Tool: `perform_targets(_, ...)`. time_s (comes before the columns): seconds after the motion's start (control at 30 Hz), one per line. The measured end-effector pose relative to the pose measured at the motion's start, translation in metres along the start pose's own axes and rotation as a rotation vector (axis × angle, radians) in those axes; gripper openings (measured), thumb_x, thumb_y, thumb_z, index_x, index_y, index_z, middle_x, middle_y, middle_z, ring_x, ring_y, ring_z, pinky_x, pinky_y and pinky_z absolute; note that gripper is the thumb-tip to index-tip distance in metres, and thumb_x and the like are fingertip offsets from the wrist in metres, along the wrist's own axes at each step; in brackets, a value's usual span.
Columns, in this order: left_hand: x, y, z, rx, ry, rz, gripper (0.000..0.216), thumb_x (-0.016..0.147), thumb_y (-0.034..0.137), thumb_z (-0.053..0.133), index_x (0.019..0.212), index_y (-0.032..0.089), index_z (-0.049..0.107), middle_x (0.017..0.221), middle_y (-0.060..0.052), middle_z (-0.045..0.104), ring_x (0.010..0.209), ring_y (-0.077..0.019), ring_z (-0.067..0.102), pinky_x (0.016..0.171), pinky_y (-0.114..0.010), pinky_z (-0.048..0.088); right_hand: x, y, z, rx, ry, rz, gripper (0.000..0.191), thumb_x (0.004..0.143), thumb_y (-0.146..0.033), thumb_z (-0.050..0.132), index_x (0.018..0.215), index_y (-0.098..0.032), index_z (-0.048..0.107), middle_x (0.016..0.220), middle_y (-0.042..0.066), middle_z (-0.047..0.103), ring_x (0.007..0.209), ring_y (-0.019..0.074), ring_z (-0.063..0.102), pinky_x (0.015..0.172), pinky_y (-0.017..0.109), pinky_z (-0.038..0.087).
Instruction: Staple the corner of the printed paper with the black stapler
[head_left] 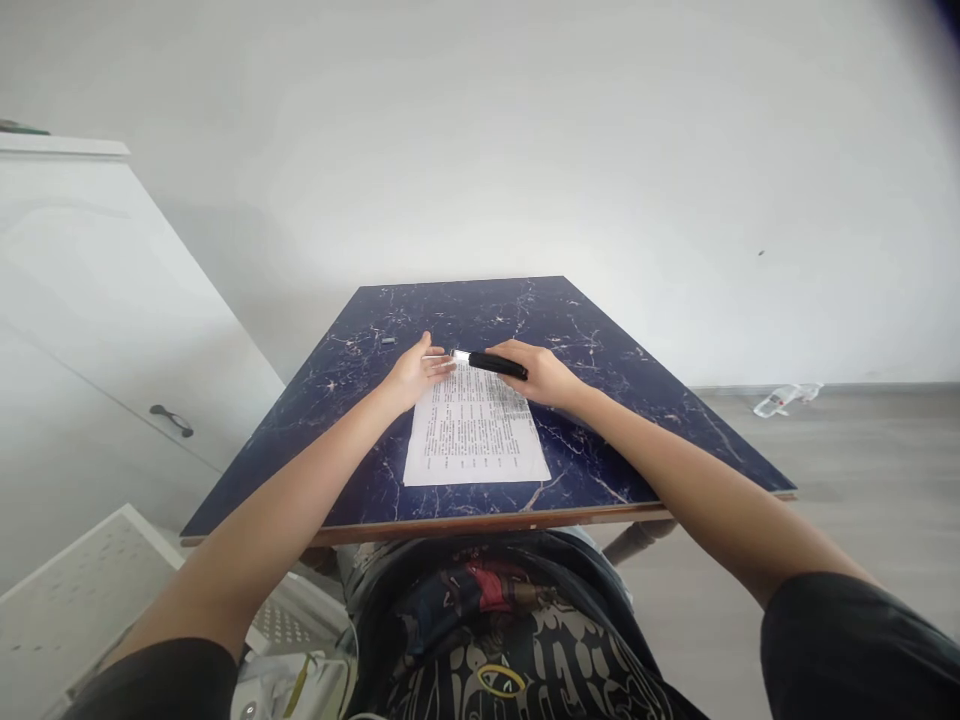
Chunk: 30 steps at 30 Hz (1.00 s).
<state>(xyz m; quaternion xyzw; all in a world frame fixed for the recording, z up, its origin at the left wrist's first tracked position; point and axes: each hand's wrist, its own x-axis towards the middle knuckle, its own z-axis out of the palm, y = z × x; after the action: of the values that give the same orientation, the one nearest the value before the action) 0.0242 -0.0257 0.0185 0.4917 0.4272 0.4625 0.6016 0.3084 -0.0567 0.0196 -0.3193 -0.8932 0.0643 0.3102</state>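
A printed sheet of paper, or a thin stack of them (pixel 476 435), lies on the dark blue marbled table (pixel 600 470). Over its far edge, my right hand (pixel 536 368) is closed around a black stapler (pixel 496 365), whose silver metal end points left. My left hand (pixel 417 372) is beside that metal end, thumb raised and fingers stretched apart, with nothing clearly held in it. Whether its fingertips touch the stapler I cannot tell. A small grey strip (pixel 388 340), too small to name surely, lies on the table beyond my left hand.
A white cabinet (pixel 97 300) with a dark handle stands at the left. A white perforated rack (pixel 90 580) is low at the left, near the table's front edge. A clear plastic item (pixel 784 400) lies on the floor at the right, by the wall.
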Motion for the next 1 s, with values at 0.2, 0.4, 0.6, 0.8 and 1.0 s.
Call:
perform_targets(0.2,0.001,-0.012,0.005,-0.110,-0.150,-0.025,0.026,0.102,0.042,0.070,0.099,0.016,0.075,0.119,-0.019,0.077,0.119,-0.0307,0.074,0.106,-0.044,0.062,0.001,-0.010,0.002,-0.487,-0.064,-0.237,0.056,0.104,-0.006,0.040,0.152,-0.029,0.056,0.152,0.012,0.061,0.139,0.0336,0.052,0.103,0.052,0.049)
perform_targets(0.4,0.001,-0.010,0.002,-0.044,-0.092,-0.002,0.013,0.100,0.021,0.071,0.094,0.014,0.079,0.113,-0.017,0.079,0.110,-0.0268,0.077,0.110,-0.045,0.061,0.002,-0.017,0.004,-0.487,-0.013,-0.150,0.057,0.098,-0.005,0.049,0.148,-0.030,0.060,0.150,0.012,0.060,0.133,0.0348,0.056,0.101,0.051,0.050)
perform_targets(0.6,-0.003,-0.009,0.000,0.010,0.025,0.129,0.011,0.091,0.020,0.081,0.099,0.016,0.075,0.106,-0.012,0.079,0.091,-0.0223,0.079,0.096,-0.044,0.065,0.004,0.001,0.000,0.006,0.165,0.292,0.030,0.089,-0.034,0.068,0.114,-0.019,0.074,0.104,0.010,0.073,0.087,0.0272,0.067,0.077,0.040,0.051)
perform_targets(0.8,-0.006,-0.007,0.001,0.152,0.005,0.277,0.023,0.086,0.037,0.085,0.093,0.019,0.073,0.105,-0.012,0.081,0.089,-0.0222,0.077,0.072,-0.033,0.059,0.003,0.009,-0.008,0.125,-0.022,0.436,0.036,0.083,-0.054,0.073,0.090,-0.019,0.071,0.077,0.004,0.067,0.069,0.0210,0.057,0.066,0.034,0.038)
perform_targets(1.0,-0.009,-0.005,0.004,0.138,-0.093,0.299,0.028,0.084,0.034,0.087,0.101,0.018,0.073,0.105,-0.013,0.082,0.090,-0.0227,0.078,0.083,-0.039,0.061,0.004,0.007,-0.004,0.088,-0.076,0.366,0.034,0.082,-0.052,0.075,0.091,-0.020,0.070,0.084,0.006,0.070,0.073,0.0217,0.059,0.068,0.037,0.040)
